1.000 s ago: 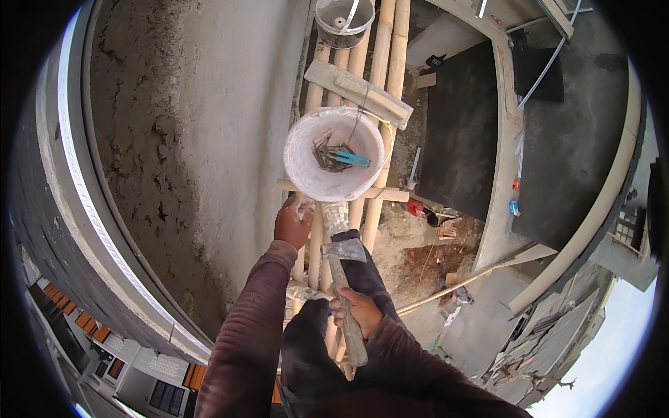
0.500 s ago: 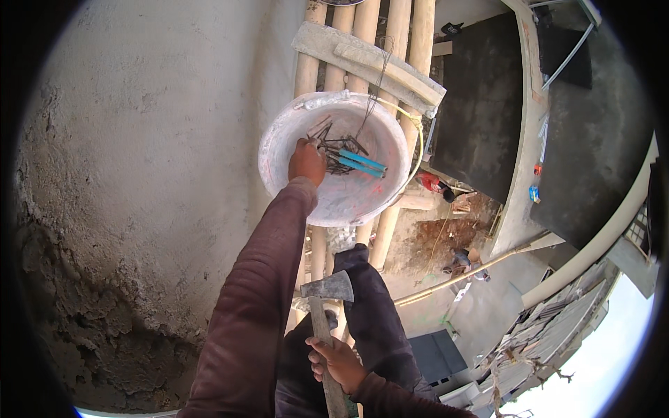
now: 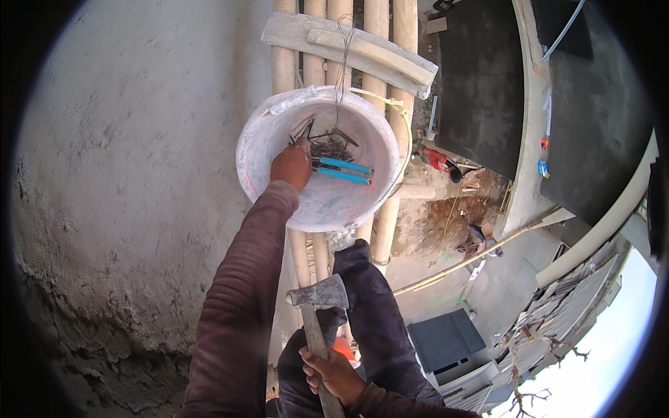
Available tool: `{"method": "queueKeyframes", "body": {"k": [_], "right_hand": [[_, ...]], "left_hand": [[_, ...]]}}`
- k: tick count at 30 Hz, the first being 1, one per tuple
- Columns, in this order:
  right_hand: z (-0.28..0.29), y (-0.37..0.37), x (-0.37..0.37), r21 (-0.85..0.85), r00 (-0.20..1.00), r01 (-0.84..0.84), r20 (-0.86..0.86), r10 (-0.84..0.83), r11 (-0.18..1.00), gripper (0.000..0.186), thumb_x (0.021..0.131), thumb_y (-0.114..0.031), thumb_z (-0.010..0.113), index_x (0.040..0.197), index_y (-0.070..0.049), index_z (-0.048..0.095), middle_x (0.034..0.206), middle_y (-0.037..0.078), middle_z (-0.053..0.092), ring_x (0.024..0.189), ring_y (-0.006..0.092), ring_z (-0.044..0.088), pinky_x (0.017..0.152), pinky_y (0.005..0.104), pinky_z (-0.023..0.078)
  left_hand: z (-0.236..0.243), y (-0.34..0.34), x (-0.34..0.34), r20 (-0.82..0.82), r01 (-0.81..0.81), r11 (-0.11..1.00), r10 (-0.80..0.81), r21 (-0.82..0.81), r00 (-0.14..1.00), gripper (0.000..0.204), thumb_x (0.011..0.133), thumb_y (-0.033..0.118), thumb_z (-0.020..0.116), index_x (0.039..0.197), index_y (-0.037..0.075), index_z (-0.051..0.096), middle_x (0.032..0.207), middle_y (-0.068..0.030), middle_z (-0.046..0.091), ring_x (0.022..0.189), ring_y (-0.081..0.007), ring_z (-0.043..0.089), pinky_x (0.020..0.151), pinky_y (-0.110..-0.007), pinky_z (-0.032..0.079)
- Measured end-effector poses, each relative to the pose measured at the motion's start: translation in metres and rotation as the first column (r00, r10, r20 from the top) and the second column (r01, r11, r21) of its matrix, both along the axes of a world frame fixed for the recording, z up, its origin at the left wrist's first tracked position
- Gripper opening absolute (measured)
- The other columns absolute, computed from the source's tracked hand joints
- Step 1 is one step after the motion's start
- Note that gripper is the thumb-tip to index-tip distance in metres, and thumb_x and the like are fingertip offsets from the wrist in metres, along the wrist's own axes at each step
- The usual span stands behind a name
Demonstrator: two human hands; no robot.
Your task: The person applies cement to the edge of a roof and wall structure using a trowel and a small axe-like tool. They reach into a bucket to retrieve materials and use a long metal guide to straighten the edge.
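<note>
While the left hand (image 3: 291, 166) reaches down into the round white plastic bucket (image 3: 265, 150), its fingers are curled in among the heap of dark metal nails (image 3: 331, 145) lying at the bucket's bottom; whether they have pinched a nail I cannot tell, since the knuckles hide the fingertips; the maroon ribbed sleeve (image 3: 240, 306) of that arm crosses the bucket's near rim. Just beside the nails, still inside the bucket, lies a tool with two light-blue handles (image 3: 345, 171), the handles side by side and pointing away from the hand toward the bucket's right wall. A thin twisted wire (image 3: 340, 56) rises from the bucket's inside up to a grey weathered wooden plank (image 3: 348, 45) that lies across the pale bamboo poles (image 3: 380, 209) behind the bucket; the bucket hangs against these poles. Left of the bucket spreads a rough grey plastered wall (image 3: 125, 174), darker and crumbly lower down. Below the bucket, the right hand (image 3: 334, 373) is closed around the wooden handle of a hammer with a grey steel head (image 3: 319, 294); the head points up toward the bucket but stays well apart from it; the person's dark trousers (image 3: 376, 313) show just beside it. Far below and right of the bucket lie reddish earth (image 3: 453, 216), a dark flat roof (image 3: 481, 90) and a long pale pole (image 3: 474, 254).
</note>
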State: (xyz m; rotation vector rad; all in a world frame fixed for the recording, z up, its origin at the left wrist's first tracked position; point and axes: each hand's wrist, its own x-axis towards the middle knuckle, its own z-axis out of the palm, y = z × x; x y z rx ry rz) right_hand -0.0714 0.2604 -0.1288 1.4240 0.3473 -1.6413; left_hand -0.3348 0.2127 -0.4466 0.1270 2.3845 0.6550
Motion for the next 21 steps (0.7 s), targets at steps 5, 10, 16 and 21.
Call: {"method": "queueKeyframes", "body": {"k": [5, 10, 16, 21], "right_hand": [[-0.001, -0.002, 0.004, 0.029, 0.999, 0.033, -0.007, -0.033, 0.999, 0.033, 0.100, -0.036, 0.070, 0.111, -0.007, 0.056, 0.077, -0.001, 0.053, 0.058, 0.0091, 0.053, 0.051, 0.0283, 0.048], [0.000, -0.005, 0.008, 0.021, 0.999, 0.043, -0.003, -0.043, 0.999, 0.036, 0.100, -0.034, 0.071, 0.115, -0.005, 0.056, 0.078, 0.000, 0.053, 0.057, 0.0096, 0.053, 0.051, 0.0283, 0.048], [-0.001, -0.006, 0.011, -0.003, 0.999, 0.044, 0.021, -0.044, 0.999, 0.040, 0.099, -0.034, 0.072, 0.120, -0.004, 0.055, 0.078, 0.000, 0.053, 0.058, 0.0095, 0.053, 0.051, 0.0284, 0.048], [-0.003, -0.011, 0.019, 0.020, 0.999, 0.029, -0.014, -0.028, 0.999, 0.041, 0.100, -0.033, 0.072, 0.121, -0.003, 0.054, 0.079, 0.001, 0.053, 0.059, 0.0099, 0.054, 0.051, 0.0287, 0.048]], "left_hand": [[-0.003, 0.020, -0.014, -0.065, 0.085, 0.993, -0.079, 0.083, 0.995, 0.024, 0.090, 0.015, 0.070, 0.113, 0.008, 0.072, 0.110, -0.0179, 0.072, 0.102, -0.0385, 0.070, 0.091, -0.047, 0.055], [-0.022, 0.025, -0.023, -0.099, 0.147, 0.988, -0.142, 0.045, 0.985, 0.024, 0.090, 0.019, 0.073, 0.112, 0.009, 0.073, 0.115, -0.0158, 0.072, 0.104, -0.0373, 0.069, 0.092, -0.047, 0.055], [-0.042, 0.021, -0.024, -0.181, 0.180, 0.982, -0.167, 0.057, 0.969, 0.028, 0.093, 0.019, 0.070, 0.117, 0.005, 0.072, 0.115, -0.0192, 0.071, 0.105, -0.0389, 0.068, 0.093, -0.048, 0.054], [-0.050, 0.012, -0.030, -0.313, -0.118, 0.969, 0.184, 0.219, 0.932, 0.028, 0.095, 0.015, 0.064, 0.118, -0.001, 0.069, 0.113, -0.0251, 0.070, 0.106, -0.0439, 0.066, 0.094, -0.050, 0.052]]}}
